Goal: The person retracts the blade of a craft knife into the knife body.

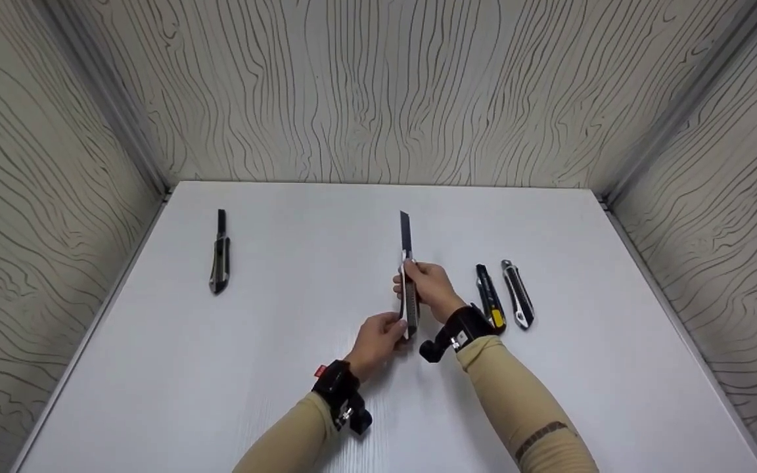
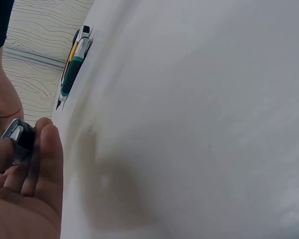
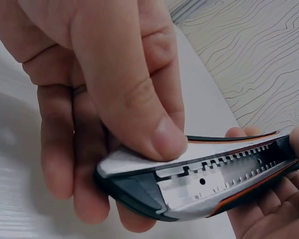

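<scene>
A person's right hand (image 1: 432,287) grips a utility knife (image 1: 411,303), its blade (image 1: 405,233) jutting ahead, while the left hand (image 1: 377,340) pinches it at the rear; a yellow-trimmed cutter (image 1: 490,297) lies right of the grip.

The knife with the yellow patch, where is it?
In the head view, the yellow-patched knife lies on the table, right of centre, between the right hand and another knife.

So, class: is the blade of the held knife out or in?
Out: in the head view, the dark blade extends from the held knife beyond the right hand.
</scene>
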Tool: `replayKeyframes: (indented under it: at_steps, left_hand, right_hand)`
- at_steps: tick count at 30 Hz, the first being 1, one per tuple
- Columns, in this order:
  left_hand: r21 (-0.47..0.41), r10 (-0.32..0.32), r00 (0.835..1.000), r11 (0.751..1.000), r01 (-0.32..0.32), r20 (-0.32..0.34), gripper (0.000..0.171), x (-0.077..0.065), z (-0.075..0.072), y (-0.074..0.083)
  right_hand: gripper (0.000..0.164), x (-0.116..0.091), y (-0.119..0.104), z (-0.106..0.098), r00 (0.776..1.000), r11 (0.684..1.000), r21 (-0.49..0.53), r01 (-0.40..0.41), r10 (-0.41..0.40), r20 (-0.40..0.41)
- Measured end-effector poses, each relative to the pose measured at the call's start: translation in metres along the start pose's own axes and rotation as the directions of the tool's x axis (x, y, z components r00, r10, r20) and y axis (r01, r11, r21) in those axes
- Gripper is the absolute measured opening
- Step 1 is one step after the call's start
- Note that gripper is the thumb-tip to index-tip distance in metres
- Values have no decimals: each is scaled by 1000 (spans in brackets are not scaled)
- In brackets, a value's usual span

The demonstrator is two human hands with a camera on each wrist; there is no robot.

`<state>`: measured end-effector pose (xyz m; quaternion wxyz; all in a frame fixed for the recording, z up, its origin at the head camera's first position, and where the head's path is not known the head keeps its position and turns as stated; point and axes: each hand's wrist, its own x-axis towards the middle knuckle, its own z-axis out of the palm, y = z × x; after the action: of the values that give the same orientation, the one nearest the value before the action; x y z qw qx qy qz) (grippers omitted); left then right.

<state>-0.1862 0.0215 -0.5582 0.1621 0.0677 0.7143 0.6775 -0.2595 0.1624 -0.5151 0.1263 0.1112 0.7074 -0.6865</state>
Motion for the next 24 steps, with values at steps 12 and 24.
replayKeyframes:
  at_steps: [12,24]
  left_hand:
    - [25,4,1000,1000,-4,8,27,1,0,1]
    - [19,5,1000,1000,-5,3,27,0,0,1]
  right_hand:
    - [42,-2,0,-1,1000,999,-49,6,-7,-24]
    - [43,-1,1,1,999,999,-34,30,-31,-24]
